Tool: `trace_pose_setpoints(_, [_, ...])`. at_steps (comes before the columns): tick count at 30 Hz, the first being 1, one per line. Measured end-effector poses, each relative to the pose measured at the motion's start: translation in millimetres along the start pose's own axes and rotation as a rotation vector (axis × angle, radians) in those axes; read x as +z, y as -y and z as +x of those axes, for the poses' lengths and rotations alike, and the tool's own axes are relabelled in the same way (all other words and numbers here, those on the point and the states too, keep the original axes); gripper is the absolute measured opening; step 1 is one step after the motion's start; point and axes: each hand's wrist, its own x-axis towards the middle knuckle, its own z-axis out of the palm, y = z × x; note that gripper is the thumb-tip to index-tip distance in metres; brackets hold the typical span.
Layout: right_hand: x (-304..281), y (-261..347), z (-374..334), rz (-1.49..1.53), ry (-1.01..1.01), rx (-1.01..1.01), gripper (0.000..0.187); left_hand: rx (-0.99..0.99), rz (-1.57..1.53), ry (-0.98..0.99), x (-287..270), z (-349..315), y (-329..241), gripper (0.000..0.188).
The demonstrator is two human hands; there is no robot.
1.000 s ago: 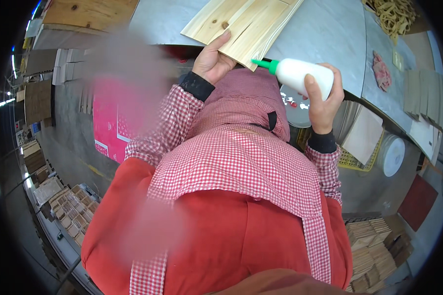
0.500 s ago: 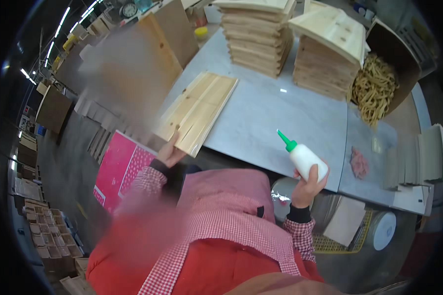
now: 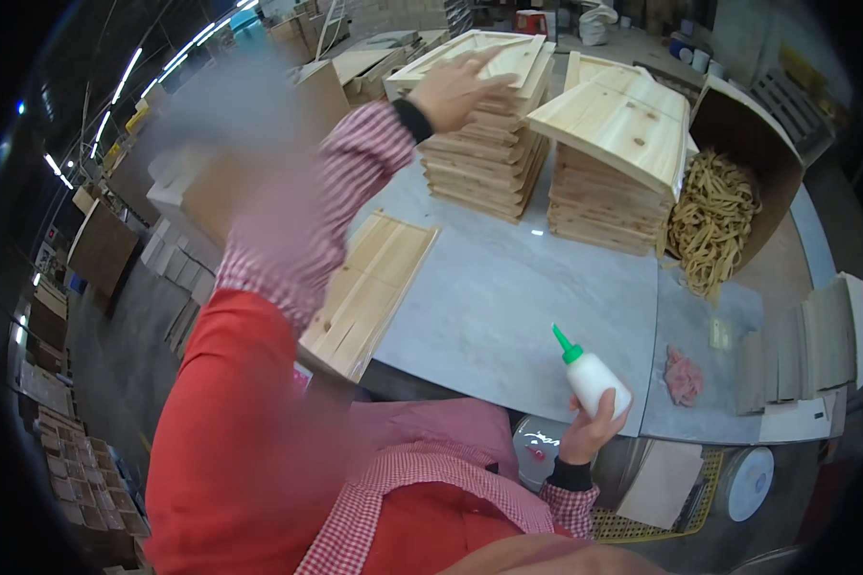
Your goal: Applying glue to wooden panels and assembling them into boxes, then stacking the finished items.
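Note:
My left hand [image 3: 458, 91] reaches far out over the left stack of shallow wooden trays [image 3: 479, 177], fingers spread. Whether it touches the top tray I cannot tell. Closed around a white squeeze bottle [image 3: 597, 383] with a green pointed nozzle is my right hand [image 3: 588, 436], near the table's front edge. The nozzle tips up and to the left. A pale wooden panel [image 3: 379, 278] lies along the table's left side, partly covered by my left sleeve.
Another wooden stack [image 3: 599, 206], topped by a tilted panel [image 3: 623, 120], stands to the right. Beside it, a cardboard box [image 3: 786, 182] spills yellowish strips [image 3: 714, 216]. A pink cloth [image 3: 684, 376] and upright grey boards [image 3: 805, 350] are on the right part of the table [image 3: 508, 307].
My left hand has let go of the wooden panel's near end and moved up and forward to the left tray stack. My right hand still holds the bottle. The view has shifted.

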Motion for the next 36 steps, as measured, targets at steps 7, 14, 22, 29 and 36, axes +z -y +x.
trace_pose_setpoints(7, [-12.3, -9.2, 2.5, -0.054, -0.056, 0.039, 0.043, 0.123, -0.23, 0.521, 39.3, 86.4, 7.8, 0.055])
trace_pose_setpoints(14, [-9.7, -22.7, 6.5, -0.055, -0.017, 0.078, 0.045, 0.115, -0.323, 0.169, 11.5, -13.4, 13.5, 0.045])
trace_pose_setpoints(22, [-1.1, -17.7, 8.1, -0.022, -0.006, 0.041, 0.039, -0.325, -0.29, -0.145, 16.7, -70.2, 29.1, 0.045])
trace_pose_setpoints(29, [-16.1, 3.1, -1.7, 0.037, 0.022, -0.007, 0.041, -1.126, -0.817, -0.5, -51.0, -89.8, 46.9, 0.031])
trace_pose_setpoints(36, [-13.4, 10.6, -5.3, 0.159, 0.025, 0.014, 0.047, -1.165, -1.861, -1.176, -120.5, -239.5, -27.2, 0.041])
